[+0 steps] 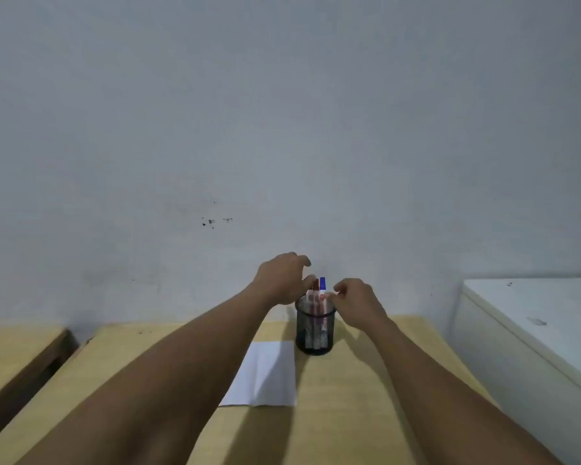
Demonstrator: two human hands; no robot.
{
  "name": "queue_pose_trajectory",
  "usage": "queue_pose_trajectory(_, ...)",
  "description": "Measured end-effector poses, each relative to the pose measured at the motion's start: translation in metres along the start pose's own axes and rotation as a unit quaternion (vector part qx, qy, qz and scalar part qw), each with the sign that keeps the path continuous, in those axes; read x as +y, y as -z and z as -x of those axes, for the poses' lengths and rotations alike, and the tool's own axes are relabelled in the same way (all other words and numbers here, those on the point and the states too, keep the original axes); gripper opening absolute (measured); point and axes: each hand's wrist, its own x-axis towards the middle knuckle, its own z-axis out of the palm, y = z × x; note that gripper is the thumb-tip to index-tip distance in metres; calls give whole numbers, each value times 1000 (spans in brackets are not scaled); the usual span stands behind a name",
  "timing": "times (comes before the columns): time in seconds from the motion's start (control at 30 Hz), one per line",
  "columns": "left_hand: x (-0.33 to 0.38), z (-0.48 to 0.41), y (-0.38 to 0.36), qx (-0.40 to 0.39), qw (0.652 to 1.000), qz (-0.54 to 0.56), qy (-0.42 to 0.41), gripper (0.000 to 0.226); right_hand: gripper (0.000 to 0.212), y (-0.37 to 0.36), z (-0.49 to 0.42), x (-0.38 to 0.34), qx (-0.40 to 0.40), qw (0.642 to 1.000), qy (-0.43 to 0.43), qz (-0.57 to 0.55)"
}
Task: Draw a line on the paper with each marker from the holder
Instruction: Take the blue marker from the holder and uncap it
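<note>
A black mesh holder stands on the wooden table just behind a white sheet of paper. A red-capped marker and a blue-capped marker stick up out of it. My left hand hovers over the holder's left side with fingers spread, its thumb close to the red marker's cap. My right hand is at the holder's right side with curled fingertips touching the rim beside the blue marker. It is unclear whether they grip anything.
The table butts against a grey wall. A second wooden table lies to the left across a dark gap. A white cabinet stands at the right. My forearms cross the table and hide part of the paper.
</note>
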Motion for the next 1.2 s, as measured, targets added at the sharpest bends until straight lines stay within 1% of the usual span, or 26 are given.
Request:
queue_pose_trajectory(0.07, 1, -17, -9, -19, 1000, 22, 0, 45, 50, -5, -12, 3, -13, 999, -13, -33)
queue_pose_trajectory(0.1, 2, -24, -15, -24, 999, 26, -3, 43, 49, -7, -17, 4, -22, 999, -14, -47)
queue_pose_trajectory(0.2, 5, -37, -29, -21, 999, 36, -5, 39, 34, -11, -24, 5, -46, 997, -5, -70)
queue_pose_trajectory(0.3, 7, -43, -41, -4, 999, 34, -1, 33, 27, -14, -25, 7, -41, 996, 0, -85)
queue_pose_trajectory(0.47, 11, -43, -38, 21, 996, 83, 4, 24, 31, -11, -20, 5, -17, 994, 0, -105)
queue_pose_trajectory(0.57, 16, -41, -18, 47, 990, 130, 12, 23, 28, 3, -16, -7, 1, 992, 4, -123)
queue_pose_trajectory(0.67, 20, -36, 16, 78, 979, 188, 25, 22, 24, 24, -11, -31, 21, 989, 30, -141)
queue_pose_trajectory(0.77, 18, -21, 54, 101, 961, 254, 48, 18, 25, 39, 0, -65, 18, 983, 54, -175)
queue_pose_trajectory(0.9, 1, 7, 97, 155, 933, 317, 73, 15, 23, 42, 20, -111, 2, 979, 98, -179)
queue_pose_trajectory(1.0, -18, 33, 118, 181, 926, 321, 81, 24, 22, 30, 35, -140, -4, 976, 114, -184)
queue_pose_trajectory(1.07, -34, 49, 125, 198, 927, 306, 89, 22, 21, 17, 44, -156, -6, 977, 117, -178)
queue_pose_trajectory(1.2, -65, 74, 124, 224, 916, 305, 132, 17, 19, -11, 58, -184, -17, 979, 114, -165)
